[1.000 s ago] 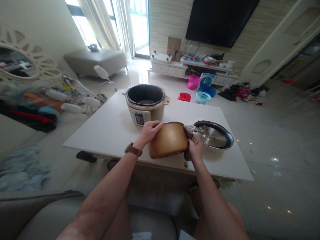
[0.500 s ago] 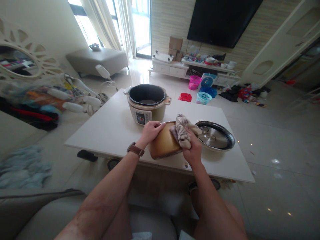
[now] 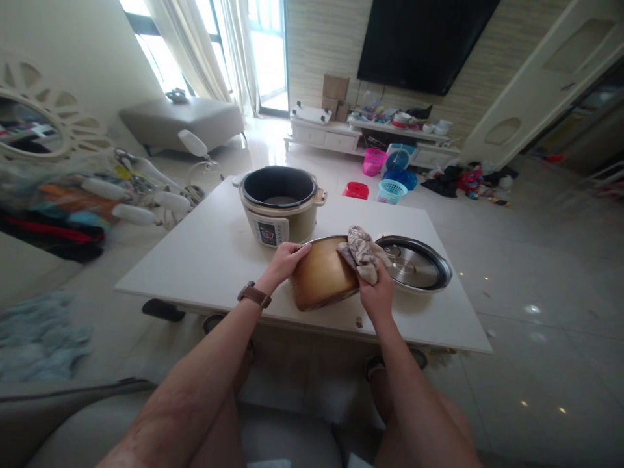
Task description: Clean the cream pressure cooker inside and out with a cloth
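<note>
A golden-brown inner pot [image 3: 320, 276] lies tilted on its side near the front edge of the white table [image 3: 205, 260]. My left hand [image 3: 284, 259], with a brown watch on the wrist, grips the pot's rim on the left. My right hand [image 3: 374, 294] is closed on a crumpled patterned cloth [image 3: 361, 250] and presses it against the pot's right side. Behind the pot stands the beige electric cooker [image 3: 279, 203], open, with a dark inside. A round steel lid [image 3: 413, 262] lies flat to the right of the pot.
Baskets in pink, red and blue [image 3: 376, 175] stand on the glossy floor beyond the table. A low white TV cabinet [image 3: 336, 133] and a grey bench [image 3: 180, 120] are at the back. A cluttered rack [image 3: 97, 195] stands at the left. My knees are under the table's front edge.
The cloth came from behind the pot's right edge up onto its upper right side. The pot has tipped a little more. My left hand kept its hold on the rim.
</note>
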{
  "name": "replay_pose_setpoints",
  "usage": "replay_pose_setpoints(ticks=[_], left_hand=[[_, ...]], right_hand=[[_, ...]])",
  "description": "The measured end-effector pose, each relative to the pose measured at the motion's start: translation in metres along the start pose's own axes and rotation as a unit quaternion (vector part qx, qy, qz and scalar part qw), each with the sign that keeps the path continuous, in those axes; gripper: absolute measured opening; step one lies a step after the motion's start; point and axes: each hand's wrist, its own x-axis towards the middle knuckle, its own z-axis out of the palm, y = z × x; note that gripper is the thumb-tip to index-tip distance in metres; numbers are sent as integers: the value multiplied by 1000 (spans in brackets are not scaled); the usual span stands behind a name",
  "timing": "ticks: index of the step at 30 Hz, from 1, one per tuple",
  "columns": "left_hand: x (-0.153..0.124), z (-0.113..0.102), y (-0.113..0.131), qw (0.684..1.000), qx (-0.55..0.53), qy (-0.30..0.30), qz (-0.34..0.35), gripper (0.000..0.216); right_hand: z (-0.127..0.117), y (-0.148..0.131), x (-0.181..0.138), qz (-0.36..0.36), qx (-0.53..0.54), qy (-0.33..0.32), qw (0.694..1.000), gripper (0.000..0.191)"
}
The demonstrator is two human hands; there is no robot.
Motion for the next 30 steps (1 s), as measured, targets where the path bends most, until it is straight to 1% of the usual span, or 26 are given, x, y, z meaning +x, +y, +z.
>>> replay_pose_setpoints(ticks=[3, 5, 7, 9, 10, 12, 14, 16, 17, 18, 19, 21, 23, 26, 28, 30], left_hand=[[1, 2, 5, 998, 42, 33, 20, 62], [1, 1, 12, 995, 84, 50, 33, 60], [0, -1, 18, 990, 122, 59, 38, 59], [-1, -2, 24, 986, 148, 67, 35, 58], [-2, -3, 26, 985, 156, 70, 33, 57], [-3, -1, 30, 982, 169, 76, 29, 57], [-5, 1, 32, 979, 182, 86, 29, 56], [-5, 4, 32, 976, 192, 94, 32, 54], [-5, 4, 33, 976, 194, 95, 34, 53], [-6, 5, 33, 976, 195, 93, 37, 53], [-6, 5, 33, 976, 196, 91, 40, 54], [-6, 6, 33, 975, 197, 90, 44, 56], [-6, 6, 33, 974, 200, 95, 44, 58], [-6, 5, 33, 974, 199, 96, 41, 57], [-6, 4, 32, 976, 195, 93, 39, 57], [-6, 3, 31, 977, 187, 91, 39, 57]], right_hand=[[6, 15, 3, 119, 40, 47, 991, 46], [10, 25, 4, 178, 67, 59, 980, 45], [15, 29, 2, 211, 75, 61, 973, 41], [18, 25, -2, 198, 65, 61, 976, 41], [18, 19, -5, 170, 54, 60, 982, 41], [15, 4, -9, 74, 28, 42, 996, 41], [9, -14, -12, -60, -5, -27, 998, 44], [1, -28, -13, -187, -40, -120, 974, 52], [-3, -33, -13, -229, -54, -153, 960, 55], [-5, -36, -13, -253, -64, -172, 950, 57], [-7, -37, -13, -259, -66, -176, 947, 57], [-7, -36, -12, -235, -51, -162, 957, 56], [-3, -29, -12, -174, -22, -129, 976, 52], [5, -11, -9, -28, 11, -43, 999, 46], [10, 5, -7, 73, 29, 13, 997, 44], [14, 20, -5, 150, 50, 42, 987, 43]])
